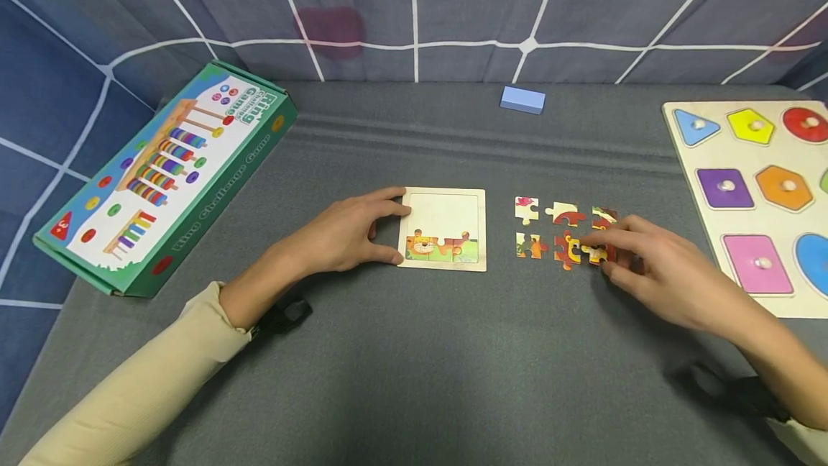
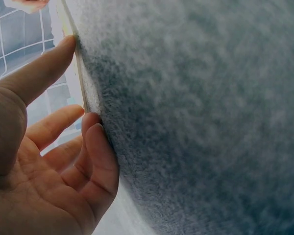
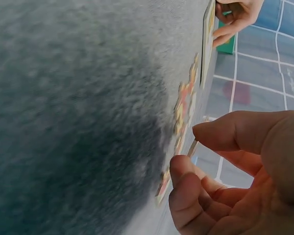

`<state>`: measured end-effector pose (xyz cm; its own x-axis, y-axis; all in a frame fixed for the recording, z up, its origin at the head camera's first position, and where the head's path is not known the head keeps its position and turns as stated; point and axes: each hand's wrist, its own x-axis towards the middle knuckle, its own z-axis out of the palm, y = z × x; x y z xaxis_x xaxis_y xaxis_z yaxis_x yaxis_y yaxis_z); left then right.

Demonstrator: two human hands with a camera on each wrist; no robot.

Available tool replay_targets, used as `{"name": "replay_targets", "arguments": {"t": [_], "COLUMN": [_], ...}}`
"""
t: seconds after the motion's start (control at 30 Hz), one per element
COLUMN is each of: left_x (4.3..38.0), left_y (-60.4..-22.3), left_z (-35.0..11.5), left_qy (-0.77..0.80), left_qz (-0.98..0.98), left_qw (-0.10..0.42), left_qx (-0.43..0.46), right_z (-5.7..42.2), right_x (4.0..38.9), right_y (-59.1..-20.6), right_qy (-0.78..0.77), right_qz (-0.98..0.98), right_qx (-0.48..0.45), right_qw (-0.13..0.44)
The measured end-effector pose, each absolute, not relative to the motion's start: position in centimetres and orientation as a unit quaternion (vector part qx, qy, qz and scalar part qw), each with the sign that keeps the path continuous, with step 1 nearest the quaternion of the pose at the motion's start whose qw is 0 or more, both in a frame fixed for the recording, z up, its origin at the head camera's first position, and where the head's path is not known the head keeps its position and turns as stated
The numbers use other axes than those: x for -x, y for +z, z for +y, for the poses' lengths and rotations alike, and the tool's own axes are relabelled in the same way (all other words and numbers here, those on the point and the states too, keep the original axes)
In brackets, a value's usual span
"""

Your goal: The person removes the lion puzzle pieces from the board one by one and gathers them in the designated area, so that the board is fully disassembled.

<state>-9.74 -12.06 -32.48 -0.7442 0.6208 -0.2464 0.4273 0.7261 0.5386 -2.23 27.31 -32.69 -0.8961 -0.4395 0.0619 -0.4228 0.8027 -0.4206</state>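
Observation:
A small square wooden puzzle tray (image 1: 446,214) lies flat; joined pieces with a lion's face (image 1: 423,244) fill its bottom row. My left hand (image 1: 349,229) rests at the tray's left edge, index fingertip by the upper corner and thumb by the lower. In the left wrist view its other fingers (image 2: 100,152) are bent beside the edge. On the right, several loose jigsaw pieces (image 1: 527,208) lie in two rows. Over their right end, my right hand (image 1: 666,268) pinches a jigsaw piece (image 3: 192,148) between thumb and fingers, seen edge-on in the right wrist view.
A green Ring Challenge Game box (image 1: 194,171) lies at the left. At the back is a blue block (image 1: 522,100), before a grey-blue curtain (image 1: 466,13) with white lines. A wooden board of knobbed coloured shapes (image 1: 695,214) lies at the right.

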Motion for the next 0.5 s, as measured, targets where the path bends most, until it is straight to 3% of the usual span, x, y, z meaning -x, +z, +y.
{"name": "replay_targets", "arguments": {"t": [0.5], "left_x": [9.72], "left_y": [-32.5], "left_z": [-12.0], "left_qy": [0.23], "left_qz": [0.905], "left_qw": [0.208], "left_qx": [-0.292], "right_z": [28.05], "right_x": [1.64], "right_y": [-33.44], "right_qy": [-0.171], "right_qz": [0.962], "right_qx": [0.211], "right_qw": [0.024]}}
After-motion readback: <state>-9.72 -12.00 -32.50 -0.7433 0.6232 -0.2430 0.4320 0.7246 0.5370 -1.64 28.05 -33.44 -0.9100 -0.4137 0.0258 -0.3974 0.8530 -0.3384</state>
